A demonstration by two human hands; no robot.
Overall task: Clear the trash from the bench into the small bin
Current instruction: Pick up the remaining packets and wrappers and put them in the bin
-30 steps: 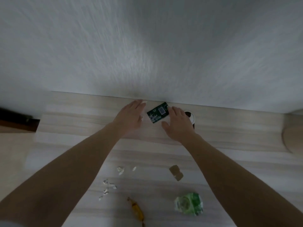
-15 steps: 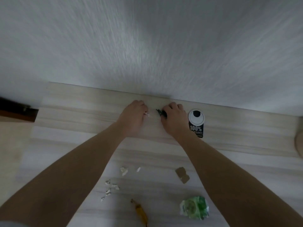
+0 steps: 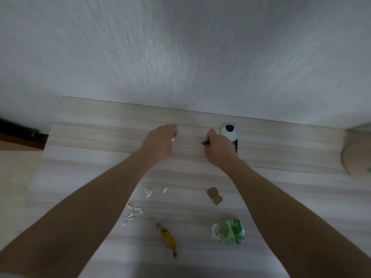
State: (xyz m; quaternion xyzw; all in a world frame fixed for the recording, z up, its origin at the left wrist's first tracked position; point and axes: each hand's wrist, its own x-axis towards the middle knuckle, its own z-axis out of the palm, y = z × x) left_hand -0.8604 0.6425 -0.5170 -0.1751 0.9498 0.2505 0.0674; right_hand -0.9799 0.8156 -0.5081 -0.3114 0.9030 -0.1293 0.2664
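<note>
Both arms reach to the far side of the pale wood bench. My right hand is closed around a crumpled green wrapper; only a dark tip sticks out. My left hand is curled, pinching a small white scrap. Nearer to me lie white paper bits, two more white scraps, a brown cardboard piece, a banana peel strip and a crumpled green plastic wrapper. No bin is identifiable.
A black-and-white tag with a round white head lies just behind my right hand, near the wall. A round tan object sits at the bench's right end. The bench's left edge drops to a beige floor.
The flat green wrapper between my hands was crumpled into my right fist. My hands then moved apart, and the tag behind my right hand came into view.
</note>
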